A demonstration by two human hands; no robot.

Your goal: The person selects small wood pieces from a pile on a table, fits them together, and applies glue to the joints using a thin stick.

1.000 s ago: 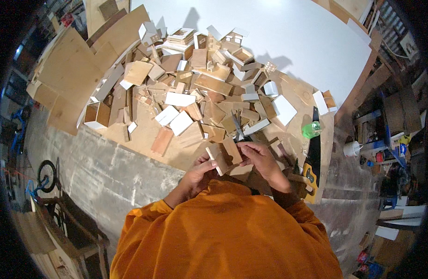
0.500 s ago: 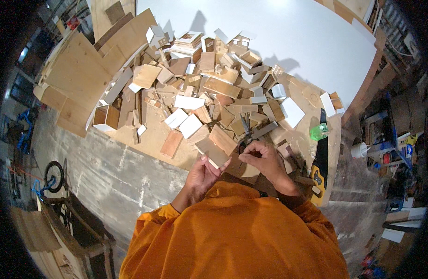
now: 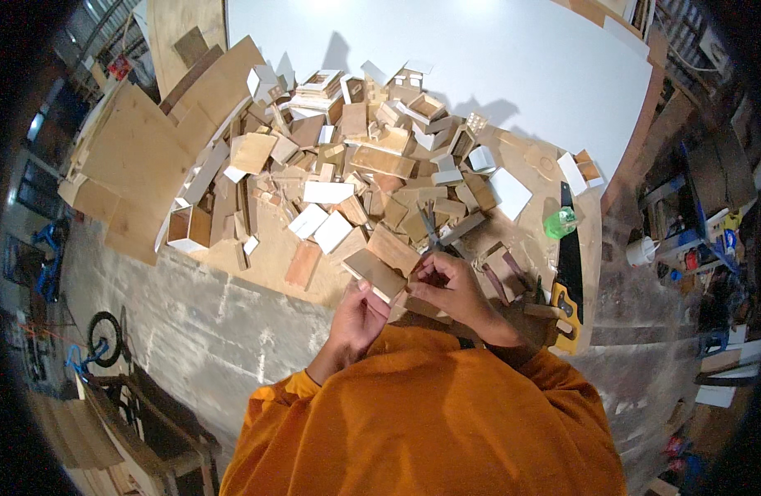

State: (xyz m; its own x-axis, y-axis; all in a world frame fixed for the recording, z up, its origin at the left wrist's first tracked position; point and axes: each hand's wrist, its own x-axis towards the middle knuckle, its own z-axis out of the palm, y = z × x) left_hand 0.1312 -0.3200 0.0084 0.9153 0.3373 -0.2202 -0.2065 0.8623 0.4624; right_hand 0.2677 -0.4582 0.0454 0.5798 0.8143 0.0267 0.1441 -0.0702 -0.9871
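Note:
My left hand (image 3: pixel 358 318) grips a small wooden box-like piece (image 3: pixel 372 273) with a brown face and a pale front edge, thumb on its near side. At the right end of that piece, my right hand (image 3: pixel 453 289) is closed in a pinch; whatever sits between its fingertips is too small to make out. Just beyond the right hand lies a dark pair of pliers (image 3: pixel 432 230) among the scraps. A reddish-brown wooden block (image 3: pixel 394 249) is right behind the held piece.
A heap of wooden offcuts (image 3: pixel 380 161) and white-faced pieces covers the table. On the right are a handsaw (image 3: pixel 569 281) with a yellow handle and a green transparent bottle (image 3: pixel 560 221). A large white board (image 3: pixel 496 58) spans the back; plywood sheets (image 3: pixel 141 140) stand at left.
My right hand has moved left and now meets the right end of the wooden piece. My left hand keeps its hold. The whole view has shifted slightly.

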